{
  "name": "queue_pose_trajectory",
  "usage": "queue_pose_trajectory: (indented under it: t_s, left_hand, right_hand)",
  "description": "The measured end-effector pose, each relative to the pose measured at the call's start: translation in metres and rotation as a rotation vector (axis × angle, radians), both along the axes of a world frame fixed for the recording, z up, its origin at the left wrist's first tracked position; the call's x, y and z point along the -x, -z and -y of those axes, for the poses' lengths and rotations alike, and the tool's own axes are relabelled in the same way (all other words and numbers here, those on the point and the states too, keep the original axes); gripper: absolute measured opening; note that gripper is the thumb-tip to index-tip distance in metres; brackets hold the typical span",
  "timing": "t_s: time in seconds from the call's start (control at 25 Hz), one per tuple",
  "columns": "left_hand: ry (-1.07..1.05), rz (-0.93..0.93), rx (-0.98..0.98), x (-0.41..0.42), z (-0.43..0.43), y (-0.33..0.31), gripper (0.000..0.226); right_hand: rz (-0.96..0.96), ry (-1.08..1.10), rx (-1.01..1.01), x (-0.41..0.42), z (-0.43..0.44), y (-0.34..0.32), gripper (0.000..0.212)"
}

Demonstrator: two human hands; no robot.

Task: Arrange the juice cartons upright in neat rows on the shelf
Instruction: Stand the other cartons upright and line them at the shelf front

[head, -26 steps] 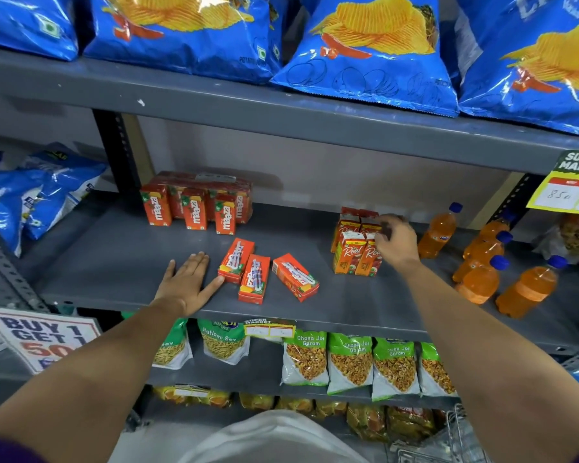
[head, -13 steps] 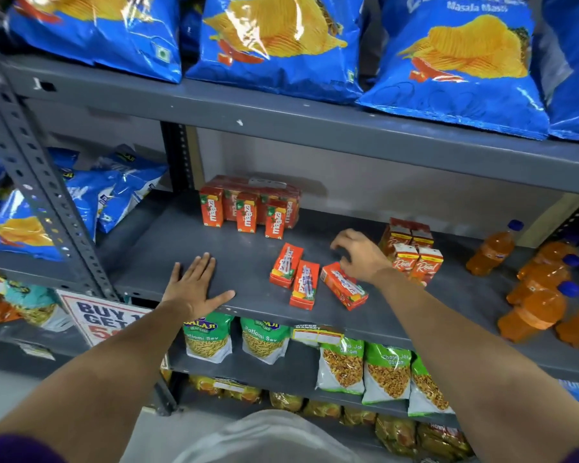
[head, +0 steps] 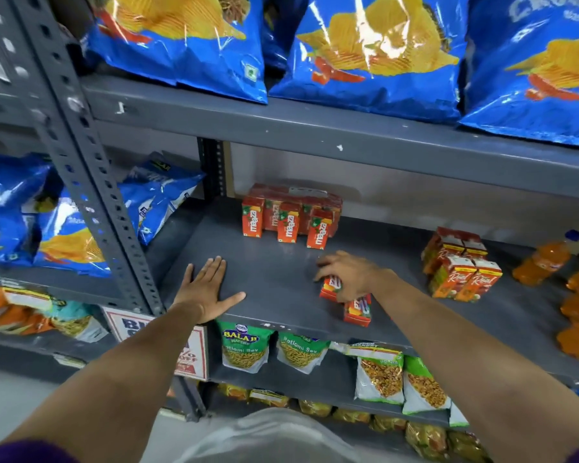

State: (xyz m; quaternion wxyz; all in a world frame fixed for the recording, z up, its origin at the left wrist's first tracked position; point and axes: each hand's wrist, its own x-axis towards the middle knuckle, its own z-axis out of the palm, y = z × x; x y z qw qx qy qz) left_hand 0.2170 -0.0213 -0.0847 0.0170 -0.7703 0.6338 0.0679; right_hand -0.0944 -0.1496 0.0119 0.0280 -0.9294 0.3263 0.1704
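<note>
On the grey shelf [head: 274,282] several orange Maaza cartons [head: 290,218] stand upright at the back. Further right stands a group of upright Real cartons [head: 462,265]. Near the front edge lie flat orange cartons [head: 356,310]. My right hand [head: 345,274] is down on the leftmost flat carton [head: 328,289], fingers curled around it; the hand hides most of it. My left hand [head: 208,289] rests flat on the bare shelf to the left, fingers spread, holding nothing.
Orange drink bottles [head: 549,259] lie at the shelf's right end. Blue chip bags [head: 375,51] fill the shelf above. Snack packets [head: 244,349] hang under the shelf edge. A perforated grey upright [head: 91,168] stands left, with more chip bags [head: 64,228] beyond.
My right hand left the Real cartons, swept left and came down on the flat cartons near the front. The view has shifted left. My left hand stays flat on the shelf.
</note>
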Motion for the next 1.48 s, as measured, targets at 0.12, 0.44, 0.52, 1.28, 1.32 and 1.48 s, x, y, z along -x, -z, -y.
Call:
queue_pose_trajectory:
  t_s: [0.12, 0.44, 0.52, 1.28, 1.32, 1.48]
  left_hand:
    - [0.004, 0.003, 0.002, -0.016, 0.007, 0.001, 0.108]
    - [0.099, -0.033, 0.031, -0.035, 0.025, -0.003, 0.104]
    - [0.123, -0.048, 0.031, -0.036, 0.027, -0.004, 0.105]
    - [0.085, -0.055, 0.073, -0.037, 0.021, -0.005, 0.11]
    - [0.085, -0.06, 0.07, -0.036, 0.021, -0.005, 0.11]
    - [0.086, -0.079, 0.101, -0.037, 0.021, -0.003, 0.112]
  right_hand:
    - [-0.107, 0.006, -0.001, -0.01, 0.0, -0.002, 0.073]
    - [-0.226, -0.12, 0.123, -0.03, 0.001, -0.015, 0.061]
    - [-0.244, -0.131, 0.131, -0.037, 0.001, -0.016, 0.059]
    - [0.876, 0.771, 0.173, -0.158, -0.021, 0.005, 0.049]
    - [0.913, 0.814, 0.148, -0.166, -0.022, 0.006, 0.051]
    - [0.955, 0.871, 0.073, -0.196, -0.022, 0.01, 0.052]
